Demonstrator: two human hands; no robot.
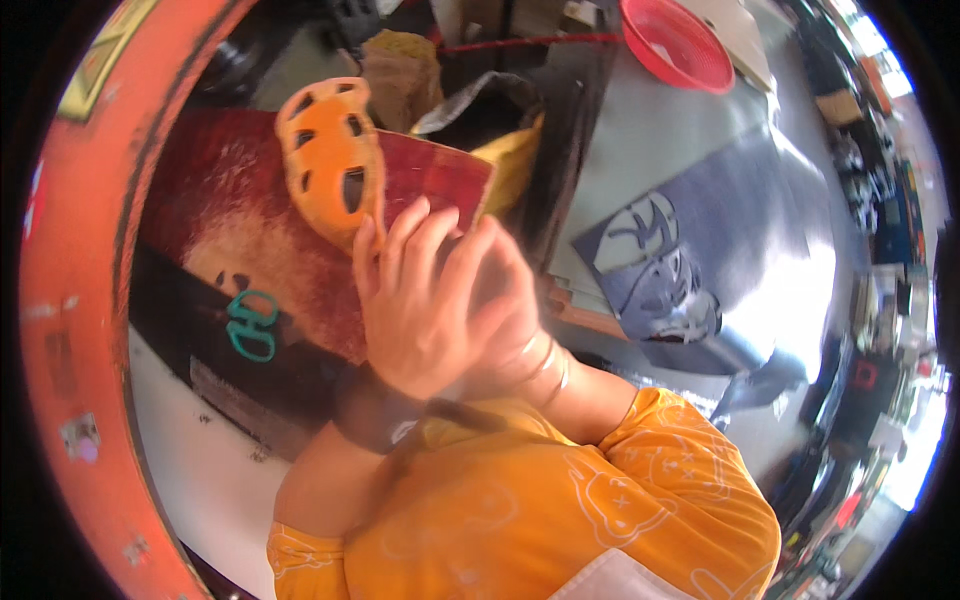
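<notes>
An orange cut-out piece [325,165] with holes lies on a worn red board [225,170]. At its lower end, my left grip [415,325] is spread, fingers extended; my right grip [508,300] is blurred behind it, contents unclear. Left below the piece: teal loops [252,325]. Right of it: grey tabletop [640,120], dark sheet [750,230], red basket [705,78]. Pale cartoon outlines mark my orange shirt [550,510].

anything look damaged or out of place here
Yes, the red board looks damaged: a large, pale, blotchy patch suggests that its red finish has worn away. The orange cut-out piece also looks slightly askew, with its top showing past the board's far edge.
</notes>
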